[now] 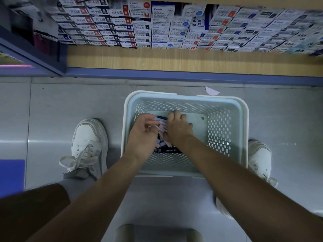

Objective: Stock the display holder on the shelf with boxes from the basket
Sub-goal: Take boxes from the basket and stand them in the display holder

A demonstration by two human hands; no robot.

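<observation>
**Both hands down in a floor basket, gathering small boxes**

I am looking straight down. A pale blue plastic basket [227, 109] sits on a grey tiled floor [70, 102], between two white laced shoes [87, 145]. Its walls are punched with rows of oval holes, its rim is smooth and rounded, and its base is a solid panel.

The boxes [161, 125] lie in a loose heap at the near-left of the basket floor. Some are pale, white to pinkish, and others lower in the heap are dark. All are small, slim and rectangular.

The left hand [143, 131] curls in from the left, its fingers and thumb pinching the pale boxes. The right hand [178, 128] lies knuckles-up over the heap with its fingers bent down. Its back hides the fingertips, so I cannot tell whether it holds anything.

I judge the boxes to be light printed card. They look stiff along the edges but easy to crush on the broad faces, and smooth enough to slide off one another. I would take each one across its narrow sides, or squeeze a short stack end to end.

Beyond the basket runs a wood-grain shelf [174, 60] with a blue front edge, packed with rows of stacked pen-refill packs [139, 23]. I cannot pick out the display holder among them.
</observation>
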